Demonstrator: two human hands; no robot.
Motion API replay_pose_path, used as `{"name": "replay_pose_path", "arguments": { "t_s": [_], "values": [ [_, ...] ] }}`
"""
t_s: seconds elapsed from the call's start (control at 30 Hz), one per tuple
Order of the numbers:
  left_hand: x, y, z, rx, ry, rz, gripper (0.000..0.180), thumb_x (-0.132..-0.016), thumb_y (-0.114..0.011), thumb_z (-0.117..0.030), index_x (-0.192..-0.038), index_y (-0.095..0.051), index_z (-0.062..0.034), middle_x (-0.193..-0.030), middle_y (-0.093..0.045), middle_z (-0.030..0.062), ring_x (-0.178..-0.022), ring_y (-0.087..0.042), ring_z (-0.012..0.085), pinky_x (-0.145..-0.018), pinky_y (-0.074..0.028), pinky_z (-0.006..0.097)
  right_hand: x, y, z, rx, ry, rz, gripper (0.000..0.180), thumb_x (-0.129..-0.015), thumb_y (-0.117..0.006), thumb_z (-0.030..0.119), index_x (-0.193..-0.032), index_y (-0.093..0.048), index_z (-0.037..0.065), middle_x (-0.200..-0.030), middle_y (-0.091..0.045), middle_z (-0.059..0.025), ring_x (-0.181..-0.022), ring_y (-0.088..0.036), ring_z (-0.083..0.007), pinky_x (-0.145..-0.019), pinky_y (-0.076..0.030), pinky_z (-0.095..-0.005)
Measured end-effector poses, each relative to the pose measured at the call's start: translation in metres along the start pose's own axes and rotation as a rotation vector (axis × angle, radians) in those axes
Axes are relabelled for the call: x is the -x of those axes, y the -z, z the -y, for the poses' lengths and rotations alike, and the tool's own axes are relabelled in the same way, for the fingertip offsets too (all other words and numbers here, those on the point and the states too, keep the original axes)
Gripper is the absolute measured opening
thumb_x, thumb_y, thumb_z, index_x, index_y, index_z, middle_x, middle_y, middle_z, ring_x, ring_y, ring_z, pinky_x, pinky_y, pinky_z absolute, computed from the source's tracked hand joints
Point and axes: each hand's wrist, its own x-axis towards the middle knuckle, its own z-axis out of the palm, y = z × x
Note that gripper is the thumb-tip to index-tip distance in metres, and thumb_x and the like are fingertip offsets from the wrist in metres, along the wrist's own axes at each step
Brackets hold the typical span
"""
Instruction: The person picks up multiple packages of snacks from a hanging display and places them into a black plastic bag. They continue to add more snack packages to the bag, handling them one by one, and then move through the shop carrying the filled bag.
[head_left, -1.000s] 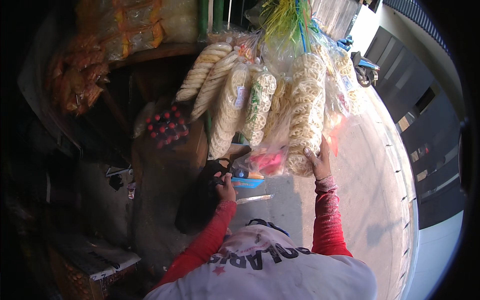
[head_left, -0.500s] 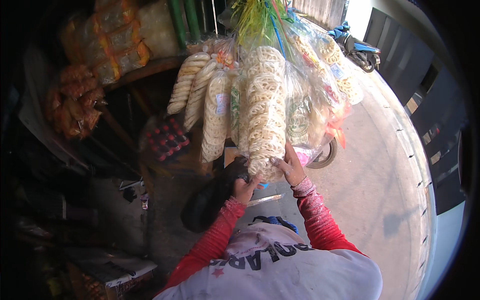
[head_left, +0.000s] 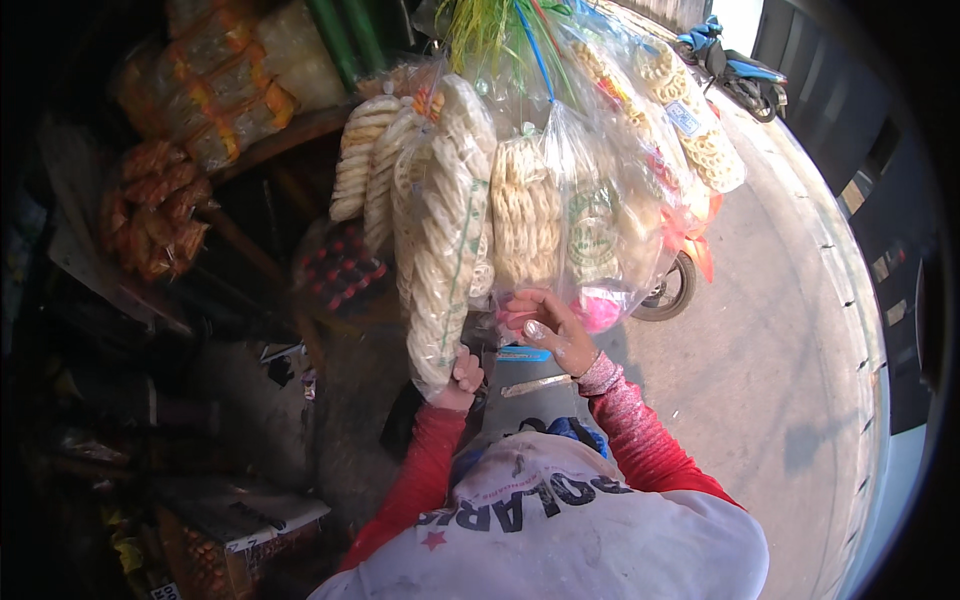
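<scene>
Currently, the left hand is touching the long cracker bag left of centre, its hold unclear, while the right hand is hovering mid-frame, loosely spread, and too hard a squeeze could crush the crackers.

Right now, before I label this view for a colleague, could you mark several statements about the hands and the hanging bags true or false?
1. The left hand is at the lower end of a long bag of pale snacks. True.
2. Both sleeves are green. False: they are red.
3. Green and yellow strips hang above the bags. True.
4. The motorbike is at the upper left. False: it stands at the upper right.
5. The right hand is a tight fist. False: its fingers are extended.
</scene>
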Motion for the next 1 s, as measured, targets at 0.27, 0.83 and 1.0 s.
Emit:
{"name": "replay_pose_path", "arguments": {
  "t_s": [0.27, 0.83, 1.0],
  "values": [
    [0.004, -0.004, -0.066, 0.097, -0.071, 0.096, 0.024, -0.094, -0.051, -0.030, -0.078, -0.048, -0.0132, -0.053, -0.039, -0.0026, -0.048, -0.039, 0.0128, -0.045, -0.035, 0.028, -0.020, 0.070, -0.062, 0.304, -0.162, -0.100, 0.054, -0.088, -0.071, 0.024, -0.132, -0.050, 0.001, -0.121, -0.062, -0.0125, -0.108, -0.061, -0.0227, -0.090, -0.051, -0.0336],
    [0.015, -0.006, -0.087, 0.110, -0.023, 0.072, 0.022, -0.092, -0.050, -0.026, -0.074, -0.047, -0.0140, -0.051, -0.037, -0.0023, -0.050, -0.039, 0.0145, -0.049, -0.035, 0.030, -0.056, 0.044, -0.110, 0.152, -0.602, 0.073, 0.057, -0.088, -0.069, 0.038, -0.130, -0.051, 0.003, -0.120, -0.061, -0.0136, -0.106, -0.061, -0.0208, -0.090, -0.049, -0.0360],
    [0.015, -0.012, -0.081, 0.094, -0.044, 0.099, 0.022, -0.093, -0.050, -0.026, -0.075, -0.048, -0.0139, -0.052, -0.039, -0.0028, -0.051, -0.040, 0.0141, -0.050, -0.035, 0.030, -0.065, 0.013, -0.109, -0.532, -0.552, 0.036, 0.058, -0.091, -0.066, 0.039, -0.133, -0.048, 0.004, -0.119, -0.060, -0.0124, -0.104, -0.062, -0.0246, -0.086, -0.051, -0.0364]
  ]
}}
